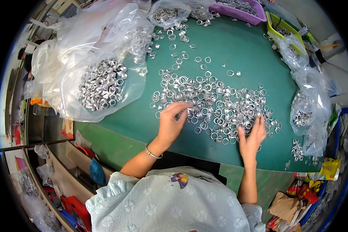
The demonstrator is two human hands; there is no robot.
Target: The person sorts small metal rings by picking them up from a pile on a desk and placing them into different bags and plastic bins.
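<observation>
Many loose silver-coloured metal rings [236, 108] lie spread in a broad heap on the green table [135, 131]. At the heap's near left side is my left hand [170, 124], its thumb and index finger curled toward each other in a pinch. Whatever is between those fingertips is too small to make out. My right hand [253, 140] rests on the near right part of the heap, thumb and fingers apart, touching rings. A bangle [154, 155] circles my left wrist.
A large clear plastic bag [85, 58] of rings spreads over the table's left. Purple [251, 16] and yellow-green [272, 19] baskets of metal pieces stand at the back. More bagged rings [302, 118] line the right edge. Wooden shelving [62, 162] is at the lower left.
</observation>
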